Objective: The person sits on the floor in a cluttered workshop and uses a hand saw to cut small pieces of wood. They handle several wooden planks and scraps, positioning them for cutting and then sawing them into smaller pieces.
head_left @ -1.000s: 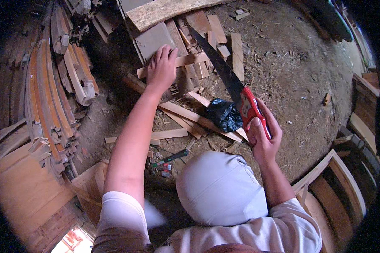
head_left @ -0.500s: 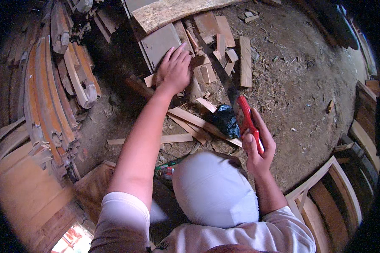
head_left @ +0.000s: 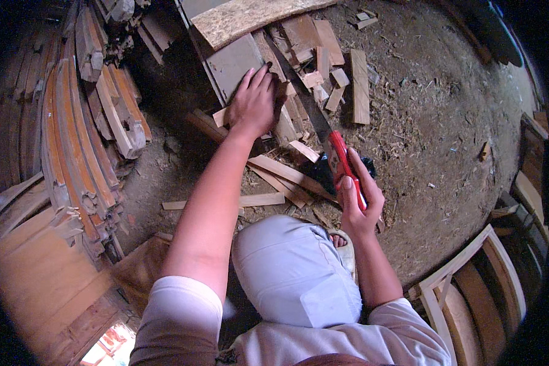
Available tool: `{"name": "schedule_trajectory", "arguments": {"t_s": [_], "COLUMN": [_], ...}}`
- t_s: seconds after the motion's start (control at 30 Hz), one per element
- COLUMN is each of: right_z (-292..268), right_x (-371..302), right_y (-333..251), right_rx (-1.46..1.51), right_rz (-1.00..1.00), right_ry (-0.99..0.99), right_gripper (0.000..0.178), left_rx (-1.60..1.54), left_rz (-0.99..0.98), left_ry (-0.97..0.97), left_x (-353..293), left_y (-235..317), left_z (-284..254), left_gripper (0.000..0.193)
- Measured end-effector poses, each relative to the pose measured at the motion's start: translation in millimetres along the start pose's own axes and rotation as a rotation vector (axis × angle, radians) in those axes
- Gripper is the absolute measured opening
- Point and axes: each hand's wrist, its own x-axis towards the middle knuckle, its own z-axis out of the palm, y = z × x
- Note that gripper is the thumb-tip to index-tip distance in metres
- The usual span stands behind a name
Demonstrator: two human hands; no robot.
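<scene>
My left hand presses a short wooden strip down against a grey board, its fingers stretched forward over the wood. The strip's other end shows to the right of the fingers. In my right hand is a handsaw with a red handle, the fingers closed round the grip. Its long dark blade slants forward and left, close by the strip's right end. Whether the teeth touch the strip, I cannot tell.
Several wood offcuts lie right of the blade. A chipboard sheet sits at the far end. Long slats and a black plastic bag lie nearer me. Stacked timber rises at left, wooden frames at right.
The handsaw and my right hand have moved forward and left. My left hand stays on the strip. The whole view has shifted slightly.
</scene>
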Motion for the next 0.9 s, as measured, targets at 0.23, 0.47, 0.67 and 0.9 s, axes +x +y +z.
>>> {"name": "schedule_trajectory", "arguments": {"t_s": [0.23,0.47,0.67,0.9], "right_z": [-10.9,-19.9,-17.0,-24.8], "right_x": [1.1,-10.5,-11.1,6.3], "right_y": [1.0,-2.5,-5.5,-24.8], "right_rx": [0.020,-0.080,-0.025,-0.036], "right_rz": [0.037,-0.001,0.016,0.084], "right_ry": [-0.060,-0.111,-0.115,-0.107], "right_gripper": [0.049,0.049,0.049,0.046], "left_rx": [0.045,0.109,0.067,-0.013], "left_rz": [0.001,0.006,-0.007,0.017], "left_ry": [-0.077,-0.148,-0.073,-0.178], "left_x": [2.7,3.3,1.4,9.0], "left_y": [1.7,4.7,2.0,16.3], "left_z": [-0.2,-8.4,-2.3,-30.3], "left_gripper": [0.042,0.041,0.040,0.039]}}
